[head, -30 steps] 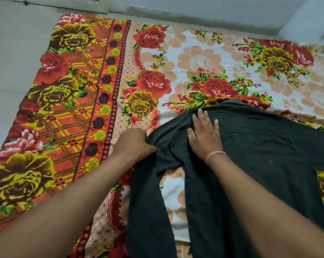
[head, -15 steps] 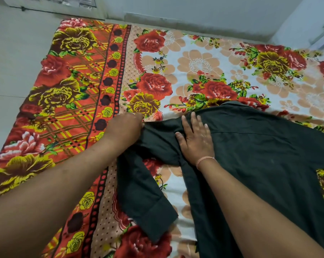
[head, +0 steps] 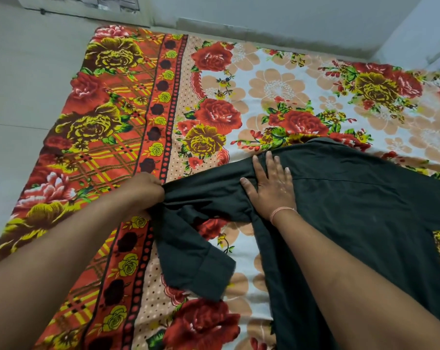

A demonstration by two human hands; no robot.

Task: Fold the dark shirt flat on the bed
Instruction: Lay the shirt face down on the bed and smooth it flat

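Soft even light, wide-angle edge distortion

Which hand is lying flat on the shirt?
The right hand, with the wrist band, lies open and flat on the shirt. The left hand is a fist pinching the sleeve.

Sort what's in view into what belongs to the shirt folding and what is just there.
Part of the job:
dark shirt
its sleeve, pulled out sideways
left hand, closed on the sleeve
right hand, flat on the shirt
floral bedsheet, the folding surface

Just there:
tiled floor
wall
thread band on the right wrist
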